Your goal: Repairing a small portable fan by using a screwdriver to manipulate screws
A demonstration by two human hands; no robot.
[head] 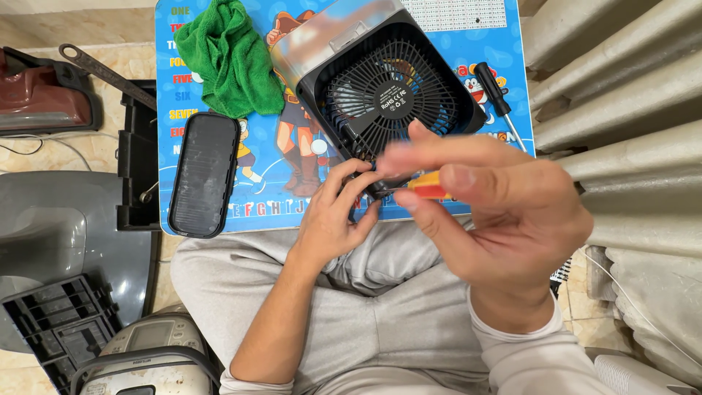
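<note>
Nearest the camera, my right hand [504,219] was raised above my lap, fingers pinched around a small screwdriver with an orange and yellow handle [426,186]. Its shaft pointed left toward the lower corner of the fan unit; the tip was hidden behind my left fingers, so I could not tell whether it met a screw. My left hand [338,213] rested at the near edge of the worktop [263,208], fingers curled against the lower front corner of the black fan unit [387,91]. It was clenched on that corner, though what lay under the fingertips was not visible.

The fan unit lay tilted on the blue, cartoon-printed worktop, its round black grille facing up and a grey housing panel showing along its far-left side. A crumpled green cloth [230,55] lay on the worktop to the left of the unit, touching its housing or just beside it. A long black cover with rounded corners [204,174] lay below the cloth near the worktop's left edge. A second screwdriver with a black handle [496,91] lay to the right of the fan unit. A black plastic tray [137,157] stood against the worktop's left side on the floor.
</note>
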